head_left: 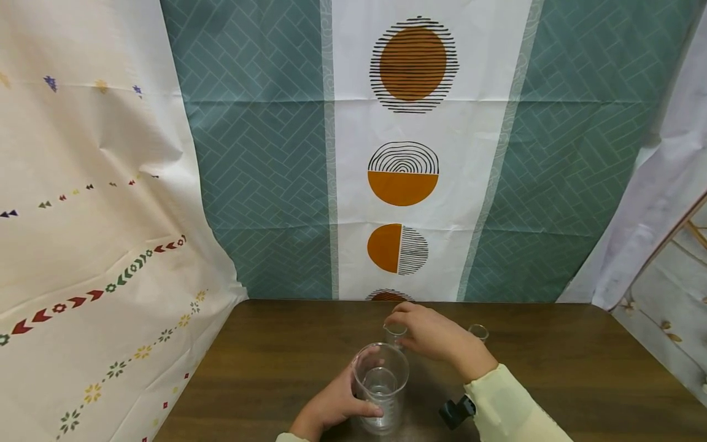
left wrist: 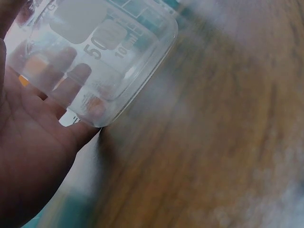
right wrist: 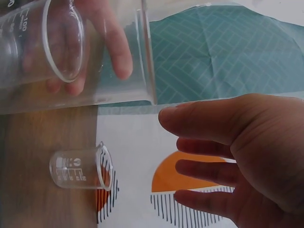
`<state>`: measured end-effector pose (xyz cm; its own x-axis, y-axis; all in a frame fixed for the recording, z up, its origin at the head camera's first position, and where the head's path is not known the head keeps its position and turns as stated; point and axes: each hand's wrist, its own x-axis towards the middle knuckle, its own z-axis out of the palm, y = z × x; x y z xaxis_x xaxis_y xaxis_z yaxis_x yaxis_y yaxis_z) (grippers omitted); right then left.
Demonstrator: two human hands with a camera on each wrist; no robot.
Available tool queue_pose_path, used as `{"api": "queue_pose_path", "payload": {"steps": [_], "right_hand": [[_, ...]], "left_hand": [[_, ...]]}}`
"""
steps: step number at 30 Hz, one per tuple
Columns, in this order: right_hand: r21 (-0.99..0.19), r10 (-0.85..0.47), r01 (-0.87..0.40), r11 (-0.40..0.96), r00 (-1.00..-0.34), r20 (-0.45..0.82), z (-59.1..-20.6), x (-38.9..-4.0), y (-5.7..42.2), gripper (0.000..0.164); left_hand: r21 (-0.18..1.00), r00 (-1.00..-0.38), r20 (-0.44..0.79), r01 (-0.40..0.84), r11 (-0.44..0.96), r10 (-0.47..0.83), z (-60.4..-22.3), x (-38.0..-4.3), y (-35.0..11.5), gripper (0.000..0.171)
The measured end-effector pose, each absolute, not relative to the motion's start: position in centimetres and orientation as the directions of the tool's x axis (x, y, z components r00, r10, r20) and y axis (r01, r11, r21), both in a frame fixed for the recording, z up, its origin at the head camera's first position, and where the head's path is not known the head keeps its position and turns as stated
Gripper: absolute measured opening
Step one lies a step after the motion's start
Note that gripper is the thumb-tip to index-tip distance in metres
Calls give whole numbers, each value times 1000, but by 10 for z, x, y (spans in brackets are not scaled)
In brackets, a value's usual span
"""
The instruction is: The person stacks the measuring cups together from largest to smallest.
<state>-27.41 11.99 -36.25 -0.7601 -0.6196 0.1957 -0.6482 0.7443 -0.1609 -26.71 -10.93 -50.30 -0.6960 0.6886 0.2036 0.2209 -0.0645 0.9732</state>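
Observation:
My left hand [head_left: 337,399] grips a large clear glass beaker [head_left: 399,399] from its left side, thumb across the front and fingers behind. A smaller beaker [right wrist: 35,45] with white scale marks sits inside it. In the left wrist view, printed figures [left wrist: 97,45] show through the glass near the base. My right hand [head_left: 425,331] hovers over a small beaker [head_left: 393,339] behind the large one. The right wrist view shows this small beaker [right wrist: 78,166] upright on the table, apart from the extended thumb and fingers of my right hand [right wrist: 256,152].
Another small glass vessel [head_left: 478,333] stands to the right, partly hidden behind my right forearm. The brown wooden table [head_left: 265,362] ends at a patterned teal and white curtain [head_left: 265,184]. A cream cloth [head_left: 110,245] hangs at the left. A black wrist camera [head_left: 457,412] sits at my right cuff.

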Motion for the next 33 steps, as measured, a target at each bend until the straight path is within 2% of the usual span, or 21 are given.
{"api": "queue_pose_path", "payload": {"steps": [14, 33], "right_hand": [[-197, -584, -604, 772, -797, 154, -373, -285, 120, 35], [-229, -544, -568, 791, -823, 161, -389, -300, 120, 40]], "left_hand": [[973, -699, 201, 224, -57, 686, -504, -269, -109, 95], [976, -700, 194, 210, -63, 687, -502, -267, -109, 96]]}}
